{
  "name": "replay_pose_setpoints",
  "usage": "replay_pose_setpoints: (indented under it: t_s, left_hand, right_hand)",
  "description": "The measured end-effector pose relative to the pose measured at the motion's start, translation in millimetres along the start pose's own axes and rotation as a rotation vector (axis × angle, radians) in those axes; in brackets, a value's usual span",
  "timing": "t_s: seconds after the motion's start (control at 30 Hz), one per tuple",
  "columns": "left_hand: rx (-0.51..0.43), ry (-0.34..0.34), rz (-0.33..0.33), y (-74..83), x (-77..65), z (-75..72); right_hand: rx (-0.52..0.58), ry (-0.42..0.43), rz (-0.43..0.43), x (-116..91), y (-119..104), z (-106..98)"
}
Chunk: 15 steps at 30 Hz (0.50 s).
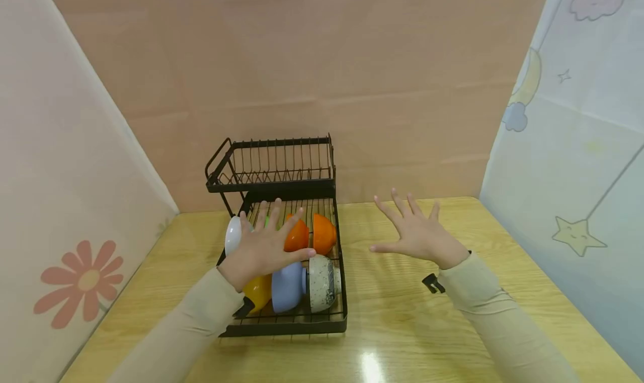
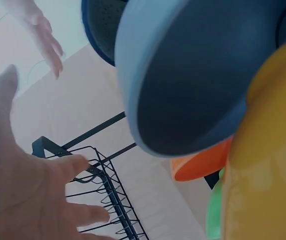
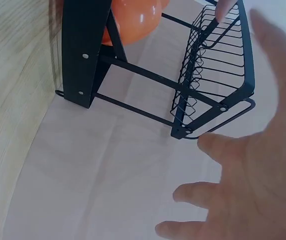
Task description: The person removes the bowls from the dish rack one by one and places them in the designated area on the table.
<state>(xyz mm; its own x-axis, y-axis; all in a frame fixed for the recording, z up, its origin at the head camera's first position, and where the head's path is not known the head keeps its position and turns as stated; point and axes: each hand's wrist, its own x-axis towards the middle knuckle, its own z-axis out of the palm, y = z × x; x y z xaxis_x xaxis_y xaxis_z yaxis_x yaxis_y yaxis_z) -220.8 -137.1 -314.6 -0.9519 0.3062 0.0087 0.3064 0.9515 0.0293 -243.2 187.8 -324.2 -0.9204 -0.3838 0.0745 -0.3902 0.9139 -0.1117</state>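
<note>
My left hand [image 1: 259, 251], fingers spread, hovers over the lower tier of a black two-tier dish rack [image 1: 284, 331] and holds nothing. Bowls stand on their sides in that tier: a yellow bowl [image 1: 258, 292], a blue bowl [image 1: 288, 288] and a speckled bowl [image 1: 322, 285] in front. Behind them are two orange bowls [image 1: 324, 233], a white bowl [image 1: 232, 235] and a green one [image 2: 215, 210], partly hidden by my left hand. To the right of the rack, above the table, my right hand [image 1: 415, 232] is spread with nothing in it.
The rack's upper tier [image 1: 271, 181] is a wire shelf at the back. Beneath everything is a light wood table [image 1: 392, 327], bounded by a plain back wall covering [image 1: 352, 64] and patterned side panels [image 1: 578, 165]. A black strap clip [image 1: 432, 283] hangs by my right wrist.
</note>
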Motion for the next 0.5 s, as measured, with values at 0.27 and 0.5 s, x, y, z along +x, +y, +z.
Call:
replay_pose_setpoints:
  t_s: [0.27,0.5]
  left_hand:
    - [-0.097,0.169,0.091,-3.4,1.4,-5.5]
    - [-0.202,0.189,0.064,-3.0,0.2,-6.5]
  right_hand:
    - [-0.054,0.159,-0.1,3.7,4.1,-2.3]
    - [0.01,0.228,-0.139,2.9,3.6,3.0]
